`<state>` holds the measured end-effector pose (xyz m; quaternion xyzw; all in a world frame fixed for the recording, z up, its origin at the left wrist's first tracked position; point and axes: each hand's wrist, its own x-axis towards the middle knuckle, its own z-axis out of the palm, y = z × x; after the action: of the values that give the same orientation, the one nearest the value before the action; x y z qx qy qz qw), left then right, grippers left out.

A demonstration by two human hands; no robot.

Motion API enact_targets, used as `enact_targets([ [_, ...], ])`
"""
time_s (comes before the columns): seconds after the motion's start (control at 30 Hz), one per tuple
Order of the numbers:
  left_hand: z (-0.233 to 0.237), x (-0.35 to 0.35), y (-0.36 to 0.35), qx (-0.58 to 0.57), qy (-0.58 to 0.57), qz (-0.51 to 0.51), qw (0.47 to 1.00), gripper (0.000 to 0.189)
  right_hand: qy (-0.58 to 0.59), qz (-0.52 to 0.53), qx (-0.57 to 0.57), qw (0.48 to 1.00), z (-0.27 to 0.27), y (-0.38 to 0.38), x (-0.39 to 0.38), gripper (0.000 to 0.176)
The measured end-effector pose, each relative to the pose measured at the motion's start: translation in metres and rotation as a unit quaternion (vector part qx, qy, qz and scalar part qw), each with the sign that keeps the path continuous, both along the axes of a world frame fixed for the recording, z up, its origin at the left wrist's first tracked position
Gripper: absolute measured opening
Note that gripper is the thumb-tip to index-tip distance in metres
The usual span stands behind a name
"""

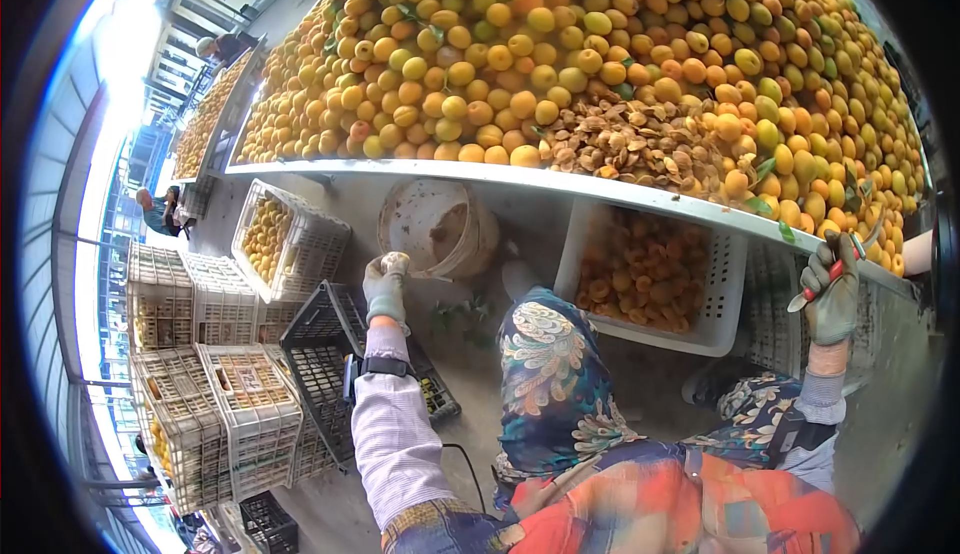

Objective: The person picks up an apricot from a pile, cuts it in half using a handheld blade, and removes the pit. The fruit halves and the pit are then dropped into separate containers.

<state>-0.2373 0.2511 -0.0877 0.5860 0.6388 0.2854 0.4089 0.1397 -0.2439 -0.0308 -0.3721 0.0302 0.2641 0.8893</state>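
head view: fruit point(440, 84) heaps high across the white-edged table point(400, 166) before you. crates point(250, 404) stand stacked to your left. below the table edge, a white tub point(727, 294) holds orange halves point(640, 284); left of it sits a bucket point(480, 239). brown pits point(620, 139) lie piled amid the fruit near the edge. your gloved hands are well apart: the left hand point(384, 289) is curled near the bucket, its grip unclear; the right hand point(832, 299) clasps a red-handled tool point(836, 270) by the table edge.
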Motion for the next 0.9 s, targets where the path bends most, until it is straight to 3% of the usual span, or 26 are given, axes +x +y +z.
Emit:
enact_targets([
  [0.1, -0.023, -0.007, 0.034, 0.002, -0.092, -0.028, 0.995, 0.066, 0.011, -0.001, -0.026, 1.000, 0.005, 0.016, -0.011, 0.023],
  [0.17, -0.061, -0.025, 0.073, 0.006, -0.100, -0.073, 0.992, 0.069, 0.006, -0.015, -0.067, 0.998, 0.014, 0.024, -0.015, 0.020],
  [0.27, -0.031, -0.006, 0.053, 0.090, -0.088, -0.051, 0.991, 0.050, -0.048, -0.020, -0.109, 0.993, 0.025, 0.043, -0.032, 0.020],
  [0.3, -0.028, -0.005, 0.065, 0.096, -0.122, -0.096, 0.983, 0.044, -0.022, 0.008, -0.106, 0.994, 0.023, 0.043, -0.031, 0.022],
  [0.4, 0.051, 0.071, -0.002, 0.207, -0.170, -0.094, 0.959, 0.038, -0.015, 0.029, -0.103, 0.994, 0.024, 0.047, -0.034, 0.021],
  [0.47, 0.052, 0.103, -0.003, 0.172, -0.292, -0.188, 0.922, 0.038, -0.001, 0.041, -0.121, 0.992, 0.027, 0.048, -0.037, 0.021],
  [0.5, 0.103, 0.131, -0.044, 0.162, -0.201, -0.198, 0.946, 0.039, 0.004, 0.050, -0.122, 0.991, 0.028, 0.049, -0.038, 0.021],
  [0.53, 0.082, 0.151, -0.032, 0.106, -0.358, -0.241, 0.896, 0.042, 0.009, 0.057, -0.124, 0.991, 0.030, 0.049, -0.040, 0.021],
  [0.57, 0.068, 0.167, -0.017, 0.264, -0.236, -0.329, 0.875, 0.043, 0.018, 0.073, -0.118, 0.990, 0.032, 0.049, -0.040, 0.021],
  [0.6, 0.065, 0.184, -0.010, 0.413, -0.105, -0.400, 0.811, 0.045, 0.022, 0.075, -0.107, 0.991, 0.031, 0.048, -0.041, 0.020],
  [0.67, 0.063, 0.234, -0.022, 0.087, -0.264, -0.339, 0.899, 0.047, 0.036, 0.082, -0.106, 0.990, 0.031, 0.046, -0.039, 0.018],
  [0.7, 0.047, 0.252, -0.015, 0.184, -0.249, -0.398, 0.863, 0.048, 0.045, 0.079, -0.103, 0.991, 0.031, 0.045, -0.039, 0.017],
  [0.73, 0.094, 0.268, -0.053, 0.062, -0.230, -0.371, 0.898, 0.050, 0.043, 0.076, -0.097, 0.991, 0.029, 0.044, -0.038, 0.018],
  [0.8, 0.110, 0.302, -0.075, 0.120, -0.149, -0.419, 0.887, 0.053, 0.055, 0.075, -0.109, 0.990, 0.031, 0.041, -0.035, 0.018],
  [0.83, 0.088, 0.326, -0.062, 0.245, -0.192, -0.486, 0.817, 0.056, 0.063, 0.074, -0.110, 0.989, 0.032, 0.040, -0.034, 0.019],
  [0.87, 0.067, 0.340, -0.048, 0.245, -0.192, -0.492, 0.813, 0.056, 0.070, 0.070, -0.108, 0.989, 0.035, 0.040, -0.033, 0.020],
  [0.9, 0.082, 0.356, -0.059, 0.189, -0.182, -0.491, 0.831, 0.056, 0.070, 0.070, -0.103, 0.990, 0.037, 0.040, -0.031, 0.020],
])
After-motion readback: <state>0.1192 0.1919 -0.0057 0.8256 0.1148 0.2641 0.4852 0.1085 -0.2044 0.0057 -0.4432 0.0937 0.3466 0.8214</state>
